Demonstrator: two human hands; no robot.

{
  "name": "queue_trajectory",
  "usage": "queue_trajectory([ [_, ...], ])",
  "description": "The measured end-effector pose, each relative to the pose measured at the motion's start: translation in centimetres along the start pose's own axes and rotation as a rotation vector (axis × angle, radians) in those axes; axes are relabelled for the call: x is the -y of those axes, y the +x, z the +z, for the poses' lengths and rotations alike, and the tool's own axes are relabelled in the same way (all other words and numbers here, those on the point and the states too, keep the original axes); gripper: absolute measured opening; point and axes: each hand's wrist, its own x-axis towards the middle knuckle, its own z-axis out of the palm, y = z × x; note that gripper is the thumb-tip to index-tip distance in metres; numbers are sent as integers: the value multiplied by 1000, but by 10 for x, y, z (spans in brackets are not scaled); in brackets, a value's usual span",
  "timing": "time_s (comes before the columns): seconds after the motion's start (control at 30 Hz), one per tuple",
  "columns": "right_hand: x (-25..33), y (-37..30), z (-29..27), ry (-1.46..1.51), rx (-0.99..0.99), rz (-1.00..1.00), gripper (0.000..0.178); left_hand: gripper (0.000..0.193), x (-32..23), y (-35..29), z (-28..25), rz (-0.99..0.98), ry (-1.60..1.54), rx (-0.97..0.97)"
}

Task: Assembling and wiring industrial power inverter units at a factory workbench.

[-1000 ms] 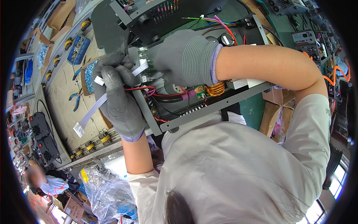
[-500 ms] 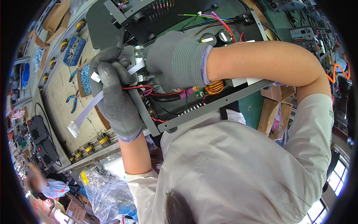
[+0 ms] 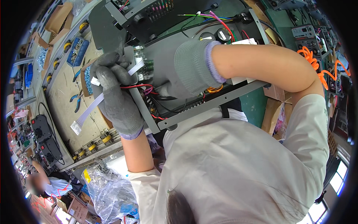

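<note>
we observe two gloved hands at work on a grey open metal chassis [image 3: 222, 101], which lies tilted in front of the person's body. the left hand [image 3: 116, 87] is at the chassis's left end; its fingers are curled and grasping a white ribbon cable [image 3: 88, 111]. one stretch of the cable shows between the fingers and a green circuit board [image 3: 139, 59] at the chassis's left end; the other hangs out past the hand to a white connector [image 3: 76, 128] over the workbench [image 3: 59, 108].

the right hand [image 3: 186, 69] reaches into the chassis, back upward, just beside the circuit board. its fingertips are hidden, so we cannot tell whether they are clenched on anything. near its wrist we note two round black capacitors [image 3: 223, 35] and, partly covered by the glove, a copper coil [image 3: 215, 89]. red wires [image 3: 138, 86] run from beside the left hand into the chassis.

on the workbench we record blue-handled pliers [image 3: 77, 100] and a blue bin [image 3: 77, 52] of small parts, both left of the left hand.
</note>
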Motion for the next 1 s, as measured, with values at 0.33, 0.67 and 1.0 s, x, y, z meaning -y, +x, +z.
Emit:
queue_trajectory([
  [0.33, -8, 22, 8, 322, 84, -29, 31, 40, 6, -1, -4, 5, 25, -17],
  [0.67, -38, -10, -27, 700, 113, -355, 23, 40, -3, 0, -3, 11, -46, 12],
  [1.0, -36, -12, -22, 1009, -53, -350, 29, 54, -6, -4, -2, 119, 216, 117],
])
